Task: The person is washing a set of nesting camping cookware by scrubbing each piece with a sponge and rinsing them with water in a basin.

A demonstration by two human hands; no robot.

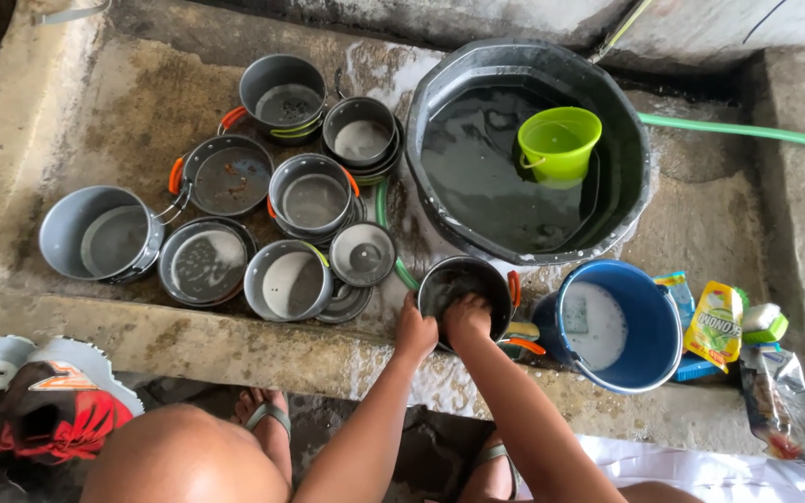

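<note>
The fingers of the right hand (pixel 467 317) curl down inside a small dark camping pot (pixel 463 291), pressed to its wet inner wall as if rubbing it; whether they hold a sponge or cloth I cannot tell. The left hand (pixel 416 331) is clenched on the pot's near-left rim, steadying it. The pot sits on the wet concrete ledge (pixel 235 345) at the front of the wash trough, between a blue bucket (pixel 640 326) of milky water on the right and a cluster of grey pots and lids (pixel 263 214) on the left, just below the big black basin (pixel 626 158) where a green dipper (pixel 559 142) floats. It looks thin-walled and light, stiff metal, so it should lift easily with one hand, but wet and likely soapy it will be slippery; I would judge the rim a fair hold only with a firm pinch. The better grip looks like the orange-sleeved folding handles (pixel 518 317) on its right side, which seem rubbery and less slick. It is not fragile, though it could skate on the damp concrete if pushed sideways. A green hose (pixel 747 130) runs along the back, and soap sachets (pixel 715 326) lie beside the bucket.
</note>
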